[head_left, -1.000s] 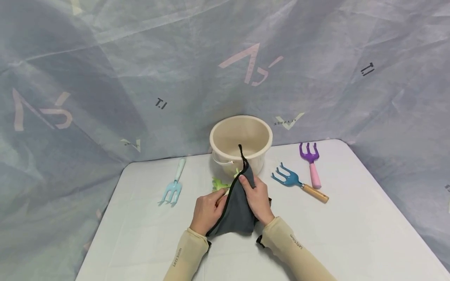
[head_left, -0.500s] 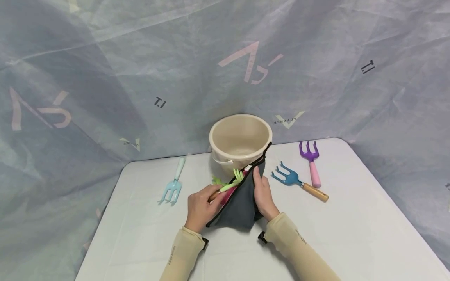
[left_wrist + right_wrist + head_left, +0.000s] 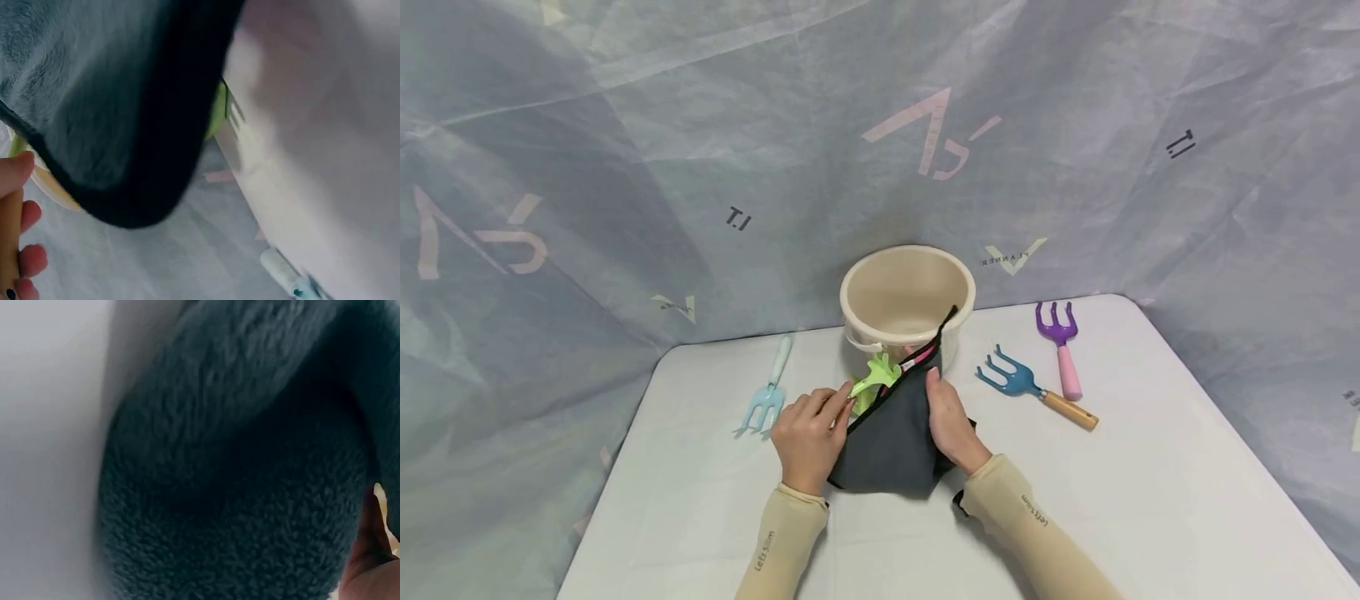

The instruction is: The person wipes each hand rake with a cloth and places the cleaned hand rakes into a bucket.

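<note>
My left hand grips a small lime-green hand fork, its tines pointing up and to the right. In the left wrist view, the fingers wrap round its wooden handle. A dark grey fuzzy cloth with black edging hangs just right of that hand, and a strip of its pink-red side shows along the upper edge. My right hand holds the cloth, thumb on the front and the other fingers hidden behind. Plush fabric fills most of the right wrist view. Behind the cloth lies another lime-green thing, partly covered.
A beige bucket stands at the table's back edge, behind the hands. To the left lies a light blue hand fork. On the right are a blue fork with a wooden handle and a purple-and-pink fork.
My left hand has moved left with the green fork, whose head has come out from behind the cloth. The cloth's top corner swung right, then slightly back left, in my right hand.
</note>
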Action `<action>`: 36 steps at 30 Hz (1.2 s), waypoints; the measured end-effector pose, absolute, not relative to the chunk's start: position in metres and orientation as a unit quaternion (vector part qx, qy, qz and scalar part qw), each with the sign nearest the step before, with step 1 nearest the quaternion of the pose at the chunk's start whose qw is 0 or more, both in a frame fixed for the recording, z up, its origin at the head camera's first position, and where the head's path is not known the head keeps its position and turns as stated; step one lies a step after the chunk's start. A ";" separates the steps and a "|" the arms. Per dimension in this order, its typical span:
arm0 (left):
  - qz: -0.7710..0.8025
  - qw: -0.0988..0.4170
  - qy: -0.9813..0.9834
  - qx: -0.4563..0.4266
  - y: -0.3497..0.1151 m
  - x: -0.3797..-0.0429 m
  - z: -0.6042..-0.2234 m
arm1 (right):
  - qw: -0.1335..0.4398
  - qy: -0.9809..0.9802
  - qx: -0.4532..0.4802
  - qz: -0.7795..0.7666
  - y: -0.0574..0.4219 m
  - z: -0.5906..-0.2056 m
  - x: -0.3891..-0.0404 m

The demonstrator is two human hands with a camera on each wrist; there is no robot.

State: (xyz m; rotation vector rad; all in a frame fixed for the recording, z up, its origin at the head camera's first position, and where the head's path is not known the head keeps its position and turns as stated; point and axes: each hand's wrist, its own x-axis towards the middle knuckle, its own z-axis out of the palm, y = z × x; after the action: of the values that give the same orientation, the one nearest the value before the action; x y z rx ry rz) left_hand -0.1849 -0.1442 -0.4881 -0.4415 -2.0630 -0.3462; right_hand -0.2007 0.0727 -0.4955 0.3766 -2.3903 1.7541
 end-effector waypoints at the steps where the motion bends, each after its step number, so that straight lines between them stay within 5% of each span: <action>1: -0.130 0.486 -0.844 -0.187 -0.143 -0.184 -0.488 | 0.097 -0.804 0.147 0.568 0.070 -0.496 -0.200; 5: -0.096 0.502 -0.830 -0.225 -0.139 -0.184 -0.487 | 0.149 -0.843 0.192 0.480 0.062 -0.498 -0.200; 13: -0.046 0.522 -0.810 -0.264 -0.141 -0.187 -0.494 | 0.179 -0.877 0.134 0.425 0.063 -0.504 -0.205; 24: -0.150 0.243 -0.938 -0.194 -0.142 -0.189 -0.507 | 0.194 -0.921 0.134 0.311 0.064 -0.507 -0.210; 36: -0.158 0.258 -0.934 -0.188 -0.138 -0.186 -0.508 | 0.198 -0.910 0.100 0.350 0.065 -0.508 -0.211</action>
State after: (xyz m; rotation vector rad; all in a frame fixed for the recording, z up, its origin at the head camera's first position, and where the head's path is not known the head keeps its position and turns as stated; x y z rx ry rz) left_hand -0.1861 -0.1382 -0.5082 -0.5096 -2.5329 -0.4279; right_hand -0.2107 0.0651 -0.5083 0.2811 -2.5471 0.9794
